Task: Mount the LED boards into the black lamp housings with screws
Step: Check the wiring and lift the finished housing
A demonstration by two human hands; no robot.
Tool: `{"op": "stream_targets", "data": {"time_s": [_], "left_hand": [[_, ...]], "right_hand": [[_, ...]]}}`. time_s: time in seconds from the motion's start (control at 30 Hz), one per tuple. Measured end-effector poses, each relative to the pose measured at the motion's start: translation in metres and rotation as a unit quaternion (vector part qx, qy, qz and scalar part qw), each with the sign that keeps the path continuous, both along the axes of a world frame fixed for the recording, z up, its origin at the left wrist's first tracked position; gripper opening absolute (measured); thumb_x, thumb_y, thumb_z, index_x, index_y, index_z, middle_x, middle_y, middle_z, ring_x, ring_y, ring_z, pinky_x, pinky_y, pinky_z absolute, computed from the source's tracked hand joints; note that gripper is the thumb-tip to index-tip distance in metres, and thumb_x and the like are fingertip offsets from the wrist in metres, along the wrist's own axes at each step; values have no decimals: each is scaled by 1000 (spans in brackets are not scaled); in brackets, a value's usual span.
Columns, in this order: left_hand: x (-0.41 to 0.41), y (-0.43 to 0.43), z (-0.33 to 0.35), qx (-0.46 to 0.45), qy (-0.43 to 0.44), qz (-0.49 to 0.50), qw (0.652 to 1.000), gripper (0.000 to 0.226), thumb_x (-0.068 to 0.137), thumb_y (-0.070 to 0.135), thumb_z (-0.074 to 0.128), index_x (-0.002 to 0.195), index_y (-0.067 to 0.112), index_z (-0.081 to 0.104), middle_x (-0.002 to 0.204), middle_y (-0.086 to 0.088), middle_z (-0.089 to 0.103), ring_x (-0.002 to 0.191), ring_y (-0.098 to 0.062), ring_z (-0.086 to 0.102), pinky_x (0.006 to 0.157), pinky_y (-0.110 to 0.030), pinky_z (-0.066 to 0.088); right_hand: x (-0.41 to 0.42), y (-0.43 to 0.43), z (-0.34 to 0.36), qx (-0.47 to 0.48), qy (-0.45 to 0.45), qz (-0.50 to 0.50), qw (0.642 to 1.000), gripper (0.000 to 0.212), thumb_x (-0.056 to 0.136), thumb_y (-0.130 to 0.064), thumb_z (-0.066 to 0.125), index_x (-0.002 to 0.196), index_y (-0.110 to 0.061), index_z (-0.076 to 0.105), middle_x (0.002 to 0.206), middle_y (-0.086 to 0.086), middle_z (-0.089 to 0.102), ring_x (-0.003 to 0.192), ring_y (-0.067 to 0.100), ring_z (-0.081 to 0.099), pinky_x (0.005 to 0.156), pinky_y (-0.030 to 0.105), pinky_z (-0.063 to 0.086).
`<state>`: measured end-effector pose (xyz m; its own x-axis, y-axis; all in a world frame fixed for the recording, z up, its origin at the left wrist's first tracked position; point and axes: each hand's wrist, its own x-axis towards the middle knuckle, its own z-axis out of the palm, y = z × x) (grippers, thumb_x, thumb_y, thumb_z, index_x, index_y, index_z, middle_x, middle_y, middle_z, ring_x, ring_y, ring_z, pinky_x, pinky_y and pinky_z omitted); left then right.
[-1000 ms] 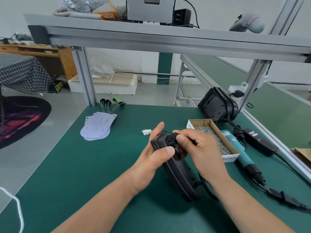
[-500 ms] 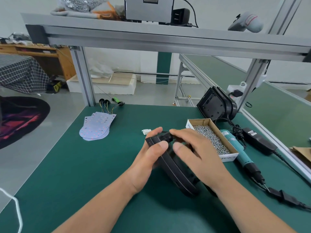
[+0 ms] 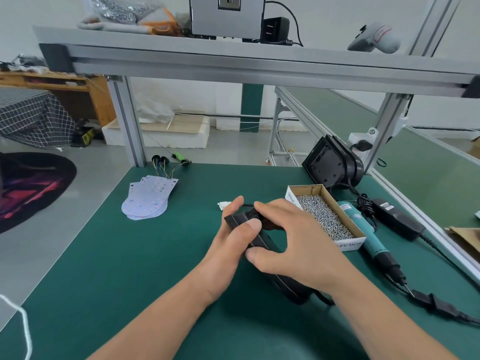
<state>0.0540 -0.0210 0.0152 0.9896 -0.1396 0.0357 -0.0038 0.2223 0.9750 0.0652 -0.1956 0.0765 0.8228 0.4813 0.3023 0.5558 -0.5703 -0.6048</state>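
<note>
A black lamp housing (image 3: 262, 240) lies on the green mat in the middle, tilted on its edge. My left hand (image 3: 233, 237) grips its left side, thumb across the top edge. My right hand (image 3: 291, 242) lies over the housing from the right, fingers curled round its far end and thumb against its near side. A stack of white LED boards (image 3: 149, 197) with coloured wires lies at the far left of the mat. A cardboard box of screws (image 3: 324, 216) stands right of my hands. More black housings (image 3: 330, 163) lean at the back right.
A teal electric screwdriver (image 3: 368, 235) with its cable lies right of the screw box, beside a black power adapter (image 3: 397, 219). A small white connector (image 3: 224, 204) sits beyond my left hand. Aluminium frame posts (image 3: 127, 120) rise at the mat's far edge.
Both hands have lowered the housing toward the mat and tipped it flatter. My right hand has spread over it from pinching its top end.
</note>
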Motion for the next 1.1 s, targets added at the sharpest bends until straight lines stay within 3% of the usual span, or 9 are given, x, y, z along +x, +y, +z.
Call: {"op": "stream_targets", "data": {"time_s": [0.1,0.2,0.33,0.43,0.57,0.87,0.93,1.0,1.1], "left_hand": [[2,-2,-1,-8,18,17,1000,82,79,73,70,149,42,41,141,5,69,134,-19,63,114,-56,48],[4,-5,3,-26,39,44,998,96,61,93,74,142,47,51,142,12,67,135,-17,61,105,-50,56],[7,1,10,-54,57,73,994,106,46,102,70,128,35,64,127,7,72,112,-20,71,88,-44,64],[8,9,15,-45,50,96,993,110,44,104,66,122,26,64,113,-1,71,98,-24,69,96,-61,60],[11,21,20,-9,56,115,992,126,44,106,63,132,17,63,128,-17,69,106,-34,71,97,-66,58],[16,38,22,112,52,114,986,117,53,110,46,125,19,64,135,-13,63,119,-29,67,80,-43,58],[21,40,21,152,20,123,980,104,64,103,50,108,10,66,117,-22,61,98,-23,65,78,-54,62],[24,39,20,229,-19,143,962,72,69,93,57,75,21,63,81,-10,50,68,-13,48,62,-39,49],[27,38,10,334,-49,159,928,67,72,84,60,72,18,62,69,6,50,59,-7,44,60,-32,37]], "right_hand": [[14,-9,-2,43,77,26,996,60,78,-67,72,130,-37,67,123,-23,68,121,0,63,103,26,49],[30,-18,-12,152,131,-58,978,50,102,-63,53,133,-29,71,126,-17,73,119,1,66,108,29,48],[45,-18,-29,-27,32,-135,990,26,111,-27,49,118,-10,68,113,1,71,107,20,60,95,33,43],[52,-12,-39,-193,23,-112,975,18,108,-23,47,106,-11,61,106,5,64,103,31,58,92,42,44],[57,-10,-50,-345,-59,-96,932,22,105,-24,43,123,-17,54,121,4,60,113,32,52,103,40,37],[51,-7,-41,-256,-12,-103,961,16,99,-20,55,100,-24,70,90,1,59,92,31,64,69,36,38],[51,-8,-36,-142,33,-92,985,13,98,-21,63,98,-29,73,89,-7,58,90,21,63,72,31,42],[50,-9,-31,-35,89,-61,994,27,94,-10,68,95,-36,77,92,-9,67,89,13,66,74,18,47],[46,-14,-31,42,155,-4,987,34,90,3,66,94,-29,78,91,-6,78,87,17,74,76,23,56]]}}
